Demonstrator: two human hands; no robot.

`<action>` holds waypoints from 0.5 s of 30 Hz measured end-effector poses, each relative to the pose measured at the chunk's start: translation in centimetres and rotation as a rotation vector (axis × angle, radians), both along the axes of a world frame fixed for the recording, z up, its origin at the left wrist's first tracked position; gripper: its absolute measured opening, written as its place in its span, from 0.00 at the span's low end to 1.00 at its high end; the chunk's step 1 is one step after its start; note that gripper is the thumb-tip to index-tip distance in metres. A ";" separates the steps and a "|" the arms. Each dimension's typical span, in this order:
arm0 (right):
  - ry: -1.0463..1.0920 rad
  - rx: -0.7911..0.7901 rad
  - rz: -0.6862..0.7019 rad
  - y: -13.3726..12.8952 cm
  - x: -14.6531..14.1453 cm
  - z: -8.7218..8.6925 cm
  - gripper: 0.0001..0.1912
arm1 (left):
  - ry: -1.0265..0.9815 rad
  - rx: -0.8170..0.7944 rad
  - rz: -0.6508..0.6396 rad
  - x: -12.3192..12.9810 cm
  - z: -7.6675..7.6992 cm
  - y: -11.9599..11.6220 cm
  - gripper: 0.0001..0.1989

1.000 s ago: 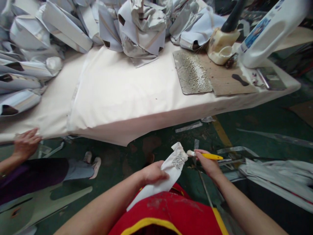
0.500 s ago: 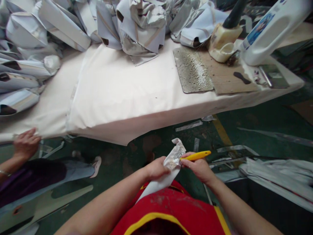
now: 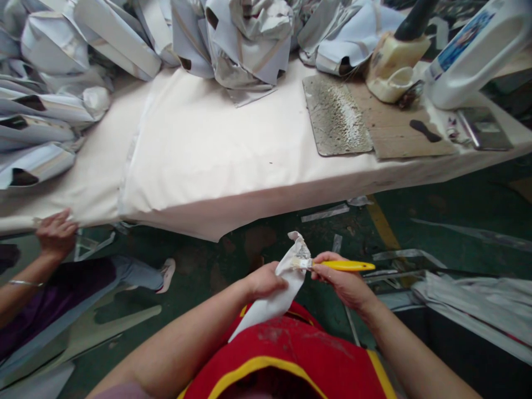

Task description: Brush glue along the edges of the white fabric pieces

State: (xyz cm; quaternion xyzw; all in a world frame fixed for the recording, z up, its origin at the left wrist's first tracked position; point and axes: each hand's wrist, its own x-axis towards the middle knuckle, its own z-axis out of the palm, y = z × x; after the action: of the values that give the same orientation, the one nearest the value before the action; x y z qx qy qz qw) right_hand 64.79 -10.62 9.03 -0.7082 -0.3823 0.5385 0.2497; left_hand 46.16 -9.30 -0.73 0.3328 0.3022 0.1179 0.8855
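In front of the red apron, my left hand (image 3: pixel 268 281) is closed around a long white strip of sheet material (image 3: pixel 286 293), its far end crumpled and curled. My right hand (image 3: pixel 338 280) grips a paintbrush (image 3: pixel 348 266) by its yellow handle, which points to the right. The brush's bristle end rests on the strip's crumpled part, just beyond my left fingers. The strip's lower end runs down to the apron, where I lose sight of it.
A cloth-covered table (image 3: pixel 199 149) crosses ahead, bearing folded white-grey pieces (image 3: pixel 253 50), a speckled board (image 3: pixel 336 119), a yellowed glue container (image 3: pixel 394 61) and a white jug (image 3: pixel 474 61). Another person's hand (image 3: pixel 57 233) holds the table edge at left. Grey material (image 3: pixel 469 299) lies at right.
My right hand has shifted slightly right and down, and the brush has swung flatter, its bristle end now showing on the strip. The view has shifted a little.
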 end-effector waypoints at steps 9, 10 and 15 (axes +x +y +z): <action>-0.286 0.173 -0.183 0.9 3.9 -0.7 0.17 | -0.025 -0.050 -0.009 -0.6 0.0 -0.8 0.23; -0.251 0.163 -0.160 0.9 3.4 -0.6 0.17 | -0.029 -0.051 -0.010 -0.6 0.0 -0.8 0.23; -0.235 0.115 0.076 0.7 2.1 -0.5 0.16 | -0.043 -0.056 -0.019 -0.6 -0.1 -0.9 0.24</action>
State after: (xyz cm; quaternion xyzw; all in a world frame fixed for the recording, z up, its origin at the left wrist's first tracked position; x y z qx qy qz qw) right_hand 66.85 -9.90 8.57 -0.7359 -0.4655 0.4382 0.2230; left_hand 45.52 -10.23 -0.88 0.3083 0.2830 0.1081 0.9018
